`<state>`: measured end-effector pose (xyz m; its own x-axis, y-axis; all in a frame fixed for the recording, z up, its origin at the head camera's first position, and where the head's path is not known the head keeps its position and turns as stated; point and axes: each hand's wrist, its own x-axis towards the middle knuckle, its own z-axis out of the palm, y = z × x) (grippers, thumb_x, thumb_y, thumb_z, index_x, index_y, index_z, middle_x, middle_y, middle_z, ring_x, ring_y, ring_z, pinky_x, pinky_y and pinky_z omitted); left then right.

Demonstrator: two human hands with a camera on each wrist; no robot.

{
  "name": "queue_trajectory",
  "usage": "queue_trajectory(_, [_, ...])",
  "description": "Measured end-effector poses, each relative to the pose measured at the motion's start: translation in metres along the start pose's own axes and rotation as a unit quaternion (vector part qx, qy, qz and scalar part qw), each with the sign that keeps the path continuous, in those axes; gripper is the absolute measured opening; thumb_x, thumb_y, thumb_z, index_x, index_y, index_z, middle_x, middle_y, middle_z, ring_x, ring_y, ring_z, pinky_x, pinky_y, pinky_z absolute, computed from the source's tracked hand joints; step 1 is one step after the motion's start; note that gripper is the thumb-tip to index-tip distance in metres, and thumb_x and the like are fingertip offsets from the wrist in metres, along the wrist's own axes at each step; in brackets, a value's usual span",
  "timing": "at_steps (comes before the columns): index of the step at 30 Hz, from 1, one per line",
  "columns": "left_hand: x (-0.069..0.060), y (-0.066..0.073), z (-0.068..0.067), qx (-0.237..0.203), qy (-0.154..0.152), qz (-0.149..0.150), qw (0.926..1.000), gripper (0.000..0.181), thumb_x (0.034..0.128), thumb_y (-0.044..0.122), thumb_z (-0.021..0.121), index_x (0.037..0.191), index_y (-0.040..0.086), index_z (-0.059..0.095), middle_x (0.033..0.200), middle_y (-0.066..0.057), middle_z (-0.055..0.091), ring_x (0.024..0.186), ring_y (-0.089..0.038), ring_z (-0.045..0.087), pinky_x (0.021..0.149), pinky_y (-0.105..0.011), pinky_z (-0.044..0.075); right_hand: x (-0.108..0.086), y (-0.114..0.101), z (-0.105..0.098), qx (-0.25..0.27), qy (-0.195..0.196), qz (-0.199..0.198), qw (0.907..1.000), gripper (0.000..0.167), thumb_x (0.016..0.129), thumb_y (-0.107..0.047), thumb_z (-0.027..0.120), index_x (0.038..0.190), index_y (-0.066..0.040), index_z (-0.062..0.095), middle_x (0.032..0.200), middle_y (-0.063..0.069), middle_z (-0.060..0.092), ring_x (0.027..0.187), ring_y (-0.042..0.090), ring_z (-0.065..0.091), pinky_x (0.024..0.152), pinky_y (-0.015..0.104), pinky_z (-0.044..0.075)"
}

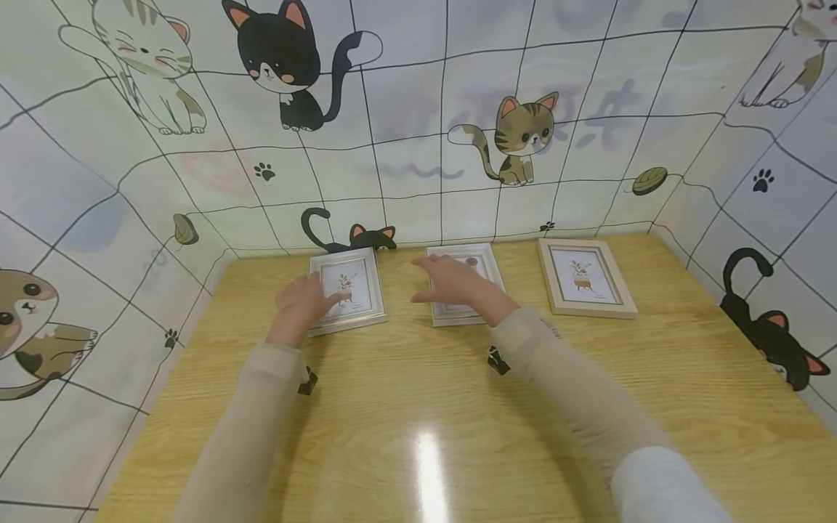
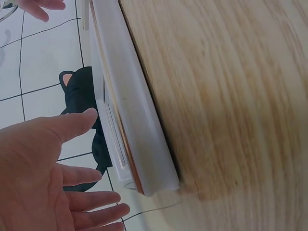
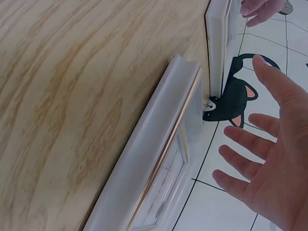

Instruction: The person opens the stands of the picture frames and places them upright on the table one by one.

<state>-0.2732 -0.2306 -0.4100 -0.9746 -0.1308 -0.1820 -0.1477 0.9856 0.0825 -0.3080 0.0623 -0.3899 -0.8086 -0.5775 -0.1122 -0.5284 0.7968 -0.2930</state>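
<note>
On the wooden table (image 1: pixel 392 414), a white picture frame (image 1: pixel 358 287) with a plant drawing lies at the left. My left hand (image 1: pixel 301 303) hovers over its left side, fingers extended and thumb apart. In the left wrist view, the left hand (image 2: pixel 53 168) stays clear of the frame's edge (image 2: pixel 132 101). A second white picture frame (image 1: pixel 487 260) lies in the middle, partly covered by my right hand (image 1: pixel 461 282). That hand's fingers are spread, and the right wrist view shows its palm (image 3: pixel 279 154) apart from the frame (image 3: pixel 149 139). Neither hand grips anything.
A third picture frame (image 1: pixel 623 287), cream-coloured with a similar drawing, lies to the right. Behind the table and at both sides stand fabric walls (image 1: pixel 405 167) printed with cats and grid lines. Small black devices (image 1: pixel 498 360) show at the wrists.
</note>
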Motion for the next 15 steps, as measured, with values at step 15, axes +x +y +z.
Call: queue_trajectory(15, [0.003,-0.005,0.009,-0.020,-0.014,-0.016,0.9996,0.070,0.0950,0.052,0.058,0.138,-0.002,0.048,0.122,-0.026,0.060,0.096,-0.033,0.058,0.070,-0.041,0.053,0.012,-0.018,0.016,0.012,-0.017,-0.024,0.9995,0.073,0.096,-0.047,0.063,0.154,-0.011,0.037,0.158,0.013,0.039,0.147,0.031,0.038,0.122,0.045,0.034])
